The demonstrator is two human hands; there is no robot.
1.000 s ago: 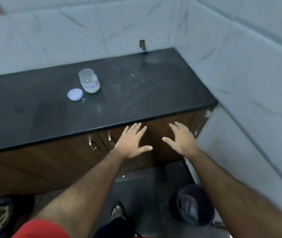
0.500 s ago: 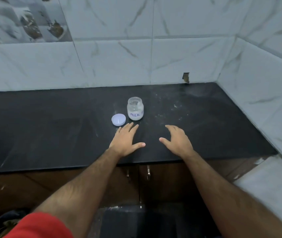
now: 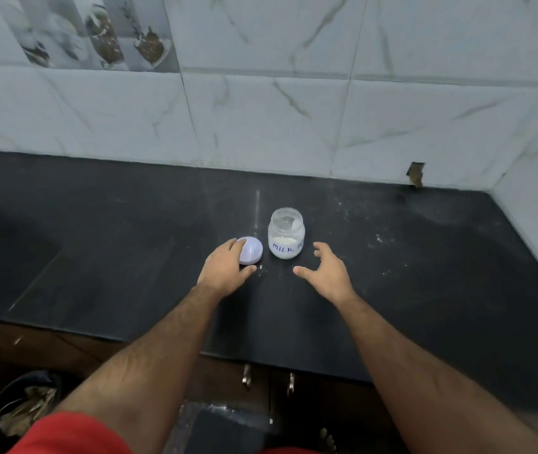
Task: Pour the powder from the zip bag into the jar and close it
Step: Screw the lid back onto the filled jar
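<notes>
While both forearms reach in over the front edge of the black countertop (image 3: 104, 257), nothing is gripped yet. Nearest the camera: red sleeve (image 3: 71, 435) at lower left, wooden cabinet doors with two metal handles (image 3: 267, 378) under the counter edge.

Left hand (image 3: 225, 273): fingers loosely spread, not curled round anything. Fingertips lie over the near-left edge of the white lid (image 3: 252, 250); contact vs. hover can't be told. Thumb sticks out to the right, just below the lid. Lid lies flat on the counter.

Right hand (image 3: 326, 273): spread wide, thumb out to the left, fingers slightly bent, holding nothing. It sits just right of and nearer than the jar (image 3: 286, 233), close but apart.

Jar stands upright between the two hands and a little beyond them, just right of the lid, mouth uncovered. Clear body, white powder in the lower part, blue handwriting reading "MILK". Zip bag not visible.

White powder specks on the counter around and right of the jar. Beyond that, the marble-pattern tiled wall (image 3: 261, 119), with a chipped hole (image 3: 415, 173) at its base far right of the hands.
</notes>
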